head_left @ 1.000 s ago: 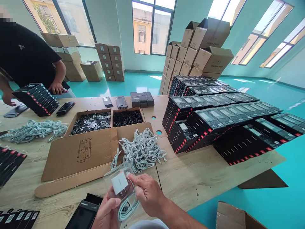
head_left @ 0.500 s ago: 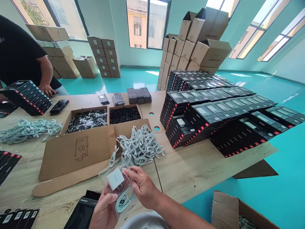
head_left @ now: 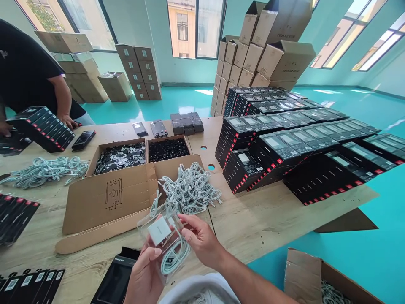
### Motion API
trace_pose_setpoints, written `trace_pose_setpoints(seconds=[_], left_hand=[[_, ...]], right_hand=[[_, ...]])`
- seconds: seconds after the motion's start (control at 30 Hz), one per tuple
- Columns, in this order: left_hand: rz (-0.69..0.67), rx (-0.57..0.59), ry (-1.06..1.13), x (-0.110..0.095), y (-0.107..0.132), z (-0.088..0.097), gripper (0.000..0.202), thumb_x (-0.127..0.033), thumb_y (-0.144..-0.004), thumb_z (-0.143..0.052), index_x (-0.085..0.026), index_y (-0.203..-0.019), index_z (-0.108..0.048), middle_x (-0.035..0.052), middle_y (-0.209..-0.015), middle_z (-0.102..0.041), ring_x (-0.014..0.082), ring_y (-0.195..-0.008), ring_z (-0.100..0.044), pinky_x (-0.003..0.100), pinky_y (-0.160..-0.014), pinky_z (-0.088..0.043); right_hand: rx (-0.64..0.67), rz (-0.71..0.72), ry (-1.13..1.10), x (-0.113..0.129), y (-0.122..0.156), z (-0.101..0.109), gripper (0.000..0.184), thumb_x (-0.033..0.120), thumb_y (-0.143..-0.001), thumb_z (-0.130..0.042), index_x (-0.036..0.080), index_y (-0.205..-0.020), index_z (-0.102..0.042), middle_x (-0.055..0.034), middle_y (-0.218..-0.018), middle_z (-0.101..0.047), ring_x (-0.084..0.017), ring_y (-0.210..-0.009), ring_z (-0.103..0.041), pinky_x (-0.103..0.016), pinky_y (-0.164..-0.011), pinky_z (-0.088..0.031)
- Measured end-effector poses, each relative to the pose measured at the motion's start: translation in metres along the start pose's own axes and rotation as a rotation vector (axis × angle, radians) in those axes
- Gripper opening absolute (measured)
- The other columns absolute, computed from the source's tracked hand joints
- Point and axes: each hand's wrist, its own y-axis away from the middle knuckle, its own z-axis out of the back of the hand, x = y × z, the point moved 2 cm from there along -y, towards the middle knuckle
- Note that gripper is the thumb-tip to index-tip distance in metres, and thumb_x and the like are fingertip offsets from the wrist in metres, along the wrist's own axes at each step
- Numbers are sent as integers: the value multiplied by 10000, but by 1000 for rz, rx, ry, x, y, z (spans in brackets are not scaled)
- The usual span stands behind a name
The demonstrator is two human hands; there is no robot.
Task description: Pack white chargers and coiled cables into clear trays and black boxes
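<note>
My left hand [head_left: 147,268] is closed round a clear plastic tray [head_left: 142,222] from its lower left side. In the tray's upper part sits a white charger plug [head_left: 159,231] with its metal prongs showing. A coiled white cable [head_left: 175,258] lies in the lower part. My right hand [head_left: 202,240] grips the tray's right edge between thumb and fingers, close to a white cable end. Just beyond my hands lies a heap of coiled white cables [head_left: 190,188]. Left of my left hand, an open black box [head_left: 115,276] rests on the table.
Stacked black boxes [head_left: 284,147] stand on the right. An open carton [head_left: 109,207] holds small black parts. More cables [head_left: 47,171] and black packages lie left, near a co-worker [head_left: 28,67]. A white container [head_left: 202,291] is below my hands; a cable carton [head_left: 303,274] stands lower right.
My right fingers have shifted from the cable end inside the tray to the tray's right edge. The view has turned slightly left. The co-worker's other hand now shows at the far left.
</note>
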Motion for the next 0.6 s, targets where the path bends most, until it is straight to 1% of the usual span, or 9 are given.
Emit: trace_pose_setpoints(seconds=[0.07, 0.13, 0.27, 0.33, 0.4, 0.47, 0.53, 0.57, 0.6], left_hand=[[-6, 1, -21, -1, 1, 2, 1000, -150, -580, -688, -322, -1530, -423, 49, -1149, -801, 362, -1138, -708, 463, -944, -590], [-2, 33, -37, -1, 2, 4, 1001, -146, -586, -703, -319, -1530, -421, 62, -1181, -788, 378, -1162, -693, 479, -944, -584], [83, 131, -92, 10, 2, 9, 929, -162, -606, -691, -274, -1501, -467, 99, -1179, -779, 385, -1099, -714, 482, -897, -588], [122, 182, -176, 18, -2, 13, 892, -185, -607, -682, -232, -1476, -487, 125, -1149, -778, 364, -987, -742, 461, -823, -597], [100, 210, -293, 21, -14, 23, 887, -263, -627, -693, -223, -1479, -449, 148, -1160, -762, 356, -922, -747, 463, -776, -596], [-39, 133, -490, 11, -30, 43, 865, -432, -698, -661, -244, -1491, -369, 159, -1224, -723, 360, -986, -739, 479, -812, -591], [-271, -76, -813, -11, -46, 75, 802, -606, -773, -544, -238, -1456, -339, 173, -1330, -650, 348, -1181, -675, 480, -951, -554], [-380, -209, -1077, -24, -52, 92, 784, -666, -769, -504, -219, -1400, -370, 187, -1391, -599, 344, -1285, -608, 484, -1028, -514], [-415, -296, -1185, -36, -55, 109, 821, -683, -691, -593, -193, -1327, -423, 231, -1457, -525, 394, -1392, -494, 545, -1129, -412]], right_hand=[[-12, -43, -45, -3, -2, 0, 422, 304, -898, -624, 263, -1313, -686, -65, -1189, -670, -209, -1033, -668, -350, -895, -541], [-25, -120, -151, -6, -6, 3, 459, 357, -895, -630, 251, -1341, -656, -61, -1164, -665, -184, -939, -680, -318, -804, -541], [-24, -245, -325, -3, -19, 12, 629, 458, -834, -699, 240, -1410, -569, -27, -1032, -664, -130, -759, -652, -243, -613, -494], [39, -308, -358, 0, -24, 15, 684, 460, -784, -748, 240, -1406, -563, 1, -934, -660, -118, -687, -621, -227, -549, -480], [130, -391, -361, -1, -27, 19, 651, 445, -728, -790, 209, -1312, -628, 10, -866, -663, -115, -625, -595, -224, -495, -473], [141, -458, -359, -5, -27, 24, 573, 437, -675, -818, 175, -1167, -683, 4, -840, -676, -112, -592, -586, -233, -476, -484], [40, -489, -381, -14, -24, 33, 544, 431, -642, -836, 171, -1094, -681, 2, -850, -689, -103, -582, -585, -246, -500, -514], [-34, -497, -399, -19, -23, 38, 553, 423, -629, -844, 178, -1093, -669, 8, -848, -689, -99, -578, -586, -251, -516, -525], [-103, -502, -420, -24, -21, 43, 569, 412, -622, -850, 188, -1107, -654, 14, -850, -688, -97, -579, -592, -254, -532, -531]])
